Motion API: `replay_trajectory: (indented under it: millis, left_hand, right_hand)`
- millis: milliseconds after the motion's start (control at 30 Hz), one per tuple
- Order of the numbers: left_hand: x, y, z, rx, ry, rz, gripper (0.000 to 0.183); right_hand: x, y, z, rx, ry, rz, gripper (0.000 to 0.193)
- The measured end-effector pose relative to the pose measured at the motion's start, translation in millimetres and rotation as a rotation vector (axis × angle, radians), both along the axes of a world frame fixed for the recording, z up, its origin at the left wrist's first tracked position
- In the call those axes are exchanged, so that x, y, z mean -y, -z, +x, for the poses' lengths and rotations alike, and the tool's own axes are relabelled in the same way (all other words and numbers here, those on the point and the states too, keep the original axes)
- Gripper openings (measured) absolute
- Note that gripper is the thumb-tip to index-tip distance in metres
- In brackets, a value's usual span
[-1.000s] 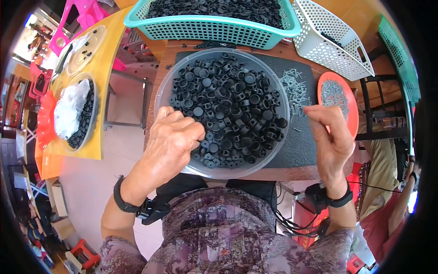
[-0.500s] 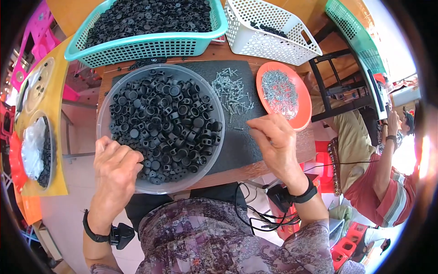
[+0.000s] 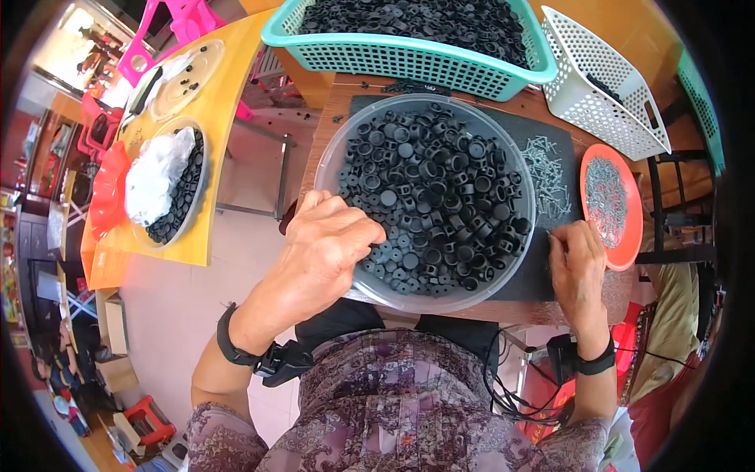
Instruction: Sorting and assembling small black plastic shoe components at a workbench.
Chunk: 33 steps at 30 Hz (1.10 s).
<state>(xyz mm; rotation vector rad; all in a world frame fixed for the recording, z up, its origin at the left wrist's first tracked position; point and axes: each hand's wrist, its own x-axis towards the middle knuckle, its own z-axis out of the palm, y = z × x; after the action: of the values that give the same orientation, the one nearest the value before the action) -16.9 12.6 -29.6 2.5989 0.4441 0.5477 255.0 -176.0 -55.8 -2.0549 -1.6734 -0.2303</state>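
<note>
A large clear plastic tub (image 3: pixel 528 236) full of small black plastic parts (image 3: pixel 440 169) stands on the table. My left hand (image 3: pixel 324 240) is closed at the tub's near left rim, knuckles up. Its curled fingers hide whatever they hold. To the right of the tub, my right hand (image 3: pixel 580 267) hovers low over the dark mat (image 3: pixel 515 283), thumb and fingertips pinched together. Anything between those fingertips is too small to make out. Just beyond it lies a loose pile of silver screws (image 3: pixel 546 175). An orange plate (image 3: pixel 634 244) with more screws sits beside this hand.
At the back stands a teal basket (image 3: pixel 409 63) heaped with black parts, beside a white perforated basket (image 3: pixel 582 102). On the left, a yellow table (image 3: pixel 224 149) bears a tub with a plastic bag (image 3: pixel 160 175) over black parts. A black-framed stool (image 3: pixel 683 256) is at right.
The view has swung left, so everything sits farther right in it. My right hand has come closer to the tub, below the screw pile. My left hand stays at the tub's rim, still closed.
</note>
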Motion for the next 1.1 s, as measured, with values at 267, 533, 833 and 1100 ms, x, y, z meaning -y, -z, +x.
replay_trajectory:
  millis: [267, 533, 833, 1100]
  left_hand:
    - [-1.9, -4.4, 9.1, -0.183, 0.076, 0.229, 0.019]
    - [1.0, -3.1, 2.1, 0.057, -0.099, -0.078, 0.018]
    - [17.6, -5.8, -1.2, 0.456, -0.112, -1.332, 0.017]
    - [31.4, 1.8, 5.9, 0.627, -0.066, -1.528, 0.026]
  right_hand:
    - [8.8, -9.2, -10.8, -0.136, 0.099, 0.02, 0.013]
    - [14.3, -24.4, -23.8, -0.269, 0.165, 0.092, 0.015]
    - [-10.3, -42.1, -71.4, -0.531, -0.119, 0.25, 0.021]
    - [-49.6, -34.7, -112.7, -0.841, -0.287, 0.24, 0.019]
